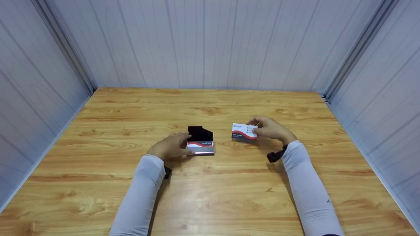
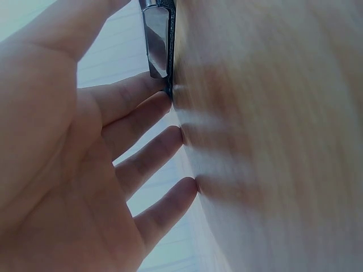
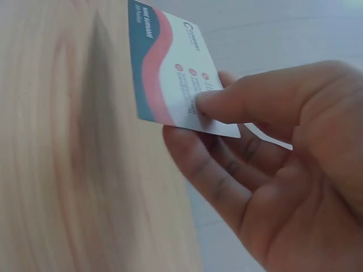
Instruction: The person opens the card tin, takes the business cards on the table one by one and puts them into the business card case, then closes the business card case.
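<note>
An open business card case [image 1: 205, 149] with a metallic front and a raised black lid [image 1: 200, 133] lies on the table. A white, red and dark business card shows inside it. My left hand [image 1: 170, 145] holds the case at its left side, thumb at the front and forefinger by the lid. In the left wrist view the other fingertips [image 2: 187, 186] rest on the table. To the right, my right hand [image 1: 270, 128] pinches a business card [image 3: 170, 73] between thumb and fingers, held tilted above the table. Behind it, a second white card edge [image 3: 275, 140] shows between the fingers.
The wood-patterned table [image 1: 210, 196] runs back to a white panelled wall [image 1: 210, 42]. Similar walls stand at the left [image 1: 29, 82] and right [image 1: 387, 82]. Each wrist wears a black strap or mount [image 1: 275, 155].
</note>
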A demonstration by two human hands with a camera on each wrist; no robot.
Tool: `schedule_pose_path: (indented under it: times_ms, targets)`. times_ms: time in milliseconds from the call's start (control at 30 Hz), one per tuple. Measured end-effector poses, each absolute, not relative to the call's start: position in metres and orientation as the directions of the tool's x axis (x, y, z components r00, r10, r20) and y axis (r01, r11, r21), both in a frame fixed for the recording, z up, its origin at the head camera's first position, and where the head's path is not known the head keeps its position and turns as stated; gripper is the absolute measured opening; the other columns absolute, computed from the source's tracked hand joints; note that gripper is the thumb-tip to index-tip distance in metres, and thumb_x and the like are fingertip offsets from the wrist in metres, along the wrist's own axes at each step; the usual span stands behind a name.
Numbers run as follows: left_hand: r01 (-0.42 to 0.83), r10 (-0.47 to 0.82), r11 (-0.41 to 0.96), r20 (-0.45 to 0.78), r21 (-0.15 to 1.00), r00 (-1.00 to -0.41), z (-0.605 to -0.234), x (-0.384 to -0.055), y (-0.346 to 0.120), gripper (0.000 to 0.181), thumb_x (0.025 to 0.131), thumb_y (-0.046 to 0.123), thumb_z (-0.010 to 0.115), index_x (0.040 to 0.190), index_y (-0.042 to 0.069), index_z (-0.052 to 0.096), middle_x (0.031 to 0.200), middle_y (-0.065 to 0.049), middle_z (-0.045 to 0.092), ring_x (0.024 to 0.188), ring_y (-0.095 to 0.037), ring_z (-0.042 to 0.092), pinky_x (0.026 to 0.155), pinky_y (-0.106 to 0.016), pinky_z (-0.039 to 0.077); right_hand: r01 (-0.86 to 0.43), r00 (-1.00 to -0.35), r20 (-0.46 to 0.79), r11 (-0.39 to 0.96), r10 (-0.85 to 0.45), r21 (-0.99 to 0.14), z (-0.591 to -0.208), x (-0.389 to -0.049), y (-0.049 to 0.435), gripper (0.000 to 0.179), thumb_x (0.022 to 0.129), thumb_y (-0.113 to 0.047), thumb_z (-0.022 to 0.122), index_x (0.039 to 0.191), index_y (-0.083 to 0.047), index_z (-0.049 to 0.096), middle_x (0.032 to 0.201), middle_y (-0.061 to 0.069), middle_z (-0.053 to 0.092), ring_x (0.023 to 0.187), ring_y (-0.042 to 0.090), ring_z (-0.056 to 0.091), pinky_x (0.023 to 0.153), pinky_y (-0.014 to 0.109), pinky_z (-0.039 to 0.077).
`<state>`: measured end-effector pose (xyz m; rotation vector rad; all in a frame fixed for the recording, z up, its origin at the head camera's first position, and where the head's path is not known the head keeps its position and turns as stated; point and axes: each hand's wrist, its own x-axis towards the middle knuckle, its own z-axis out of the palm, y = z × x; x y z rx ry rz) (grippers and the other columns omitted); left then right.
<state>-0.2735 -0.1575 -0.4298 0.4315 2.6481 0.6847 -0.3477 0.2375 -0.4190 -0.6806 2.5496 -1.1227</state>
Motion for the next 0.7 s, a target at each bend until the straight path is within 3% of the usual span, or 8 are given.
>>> schedule_pose_path:
  times_ms: [367,700]
  targets:
    - [0.195,0.377,0.836,-0.280,0.512,-0.883,-0.432,-0.274,-0.157,0.084,0.093,0.052,0.068,0.159,0.015,0.032,0.163,-0.011,0.026,0.151,-0.034,0.014,0.119,-0.054,0.019,-0.422,-0.795,0.067,0.471,-0.602,-0.775,-0.425,-0.346,0.186,0.029,0.100,-0.007,0.058,0.128,-0.006,0.065,0.121,0.011,0.066,0.108,0.025,0.061,0.092,0.042,0.049]
    - [0.210,0.381,0.841,-0.272,0.498,-0.884,-0.431,-0.276,-0.157,0.084,0.093,0.052,0.068,0.158,0.013,0.032,0.162,-0.012,0.028,0.150,-0.035,0.017,0.119,-0.052,0.018,-0.469,-0.776,0.102,0.462,-0.623,-0.753,-0.428,-0.345,0.140,0.025,0.101,-0.012,0.060,0.125,-0.012,0.067,0.115,0.004,0.066,0.105,0.019,0.060,0.092,0.038,0.050]
